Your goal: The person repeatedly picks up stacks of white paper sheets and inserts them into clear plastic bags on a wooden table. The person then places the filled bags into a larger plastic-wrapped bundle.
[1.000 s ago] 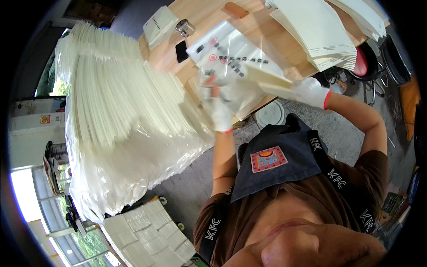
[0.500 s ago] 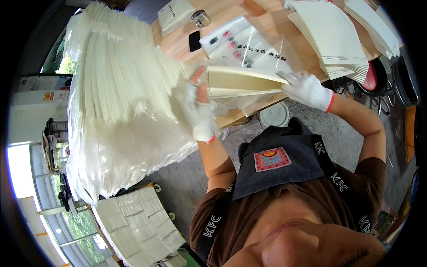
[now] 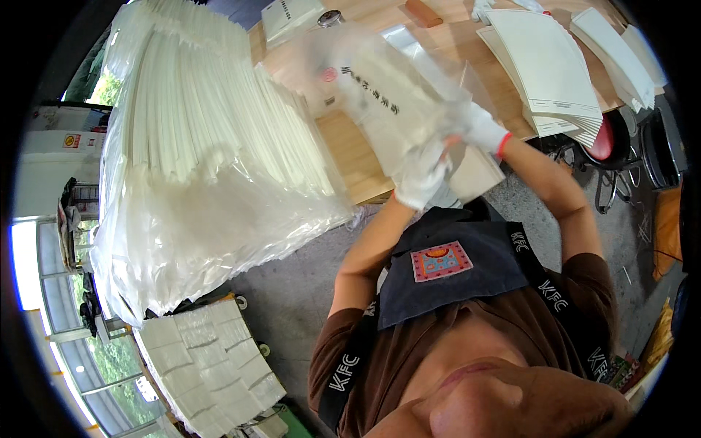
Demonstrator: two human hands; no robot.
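A clear printed plastic bag stretches over the table in front of me, blurred by motion. Cream paper sheets stick out at its near end. My left hand, in a white glove with bare fingertips, is closed on the bag's near end. Close beside it, my right hand, also gloved, grips the bag and paper from the right side. The fingers of my right hand are partly hidden behind the plastic.
A tall plastic-wrapped pile of cream paper stands at the left. Fanned paper stacks lie at the table's right. A metal cup and a packed bag sit at the back. A wrapped stack rests on a wheeled cart.
My left hand has moved right and nearer, beside my right hand. The folded paper has turned and now shows mostly inside the bag, which has swung up over the table.
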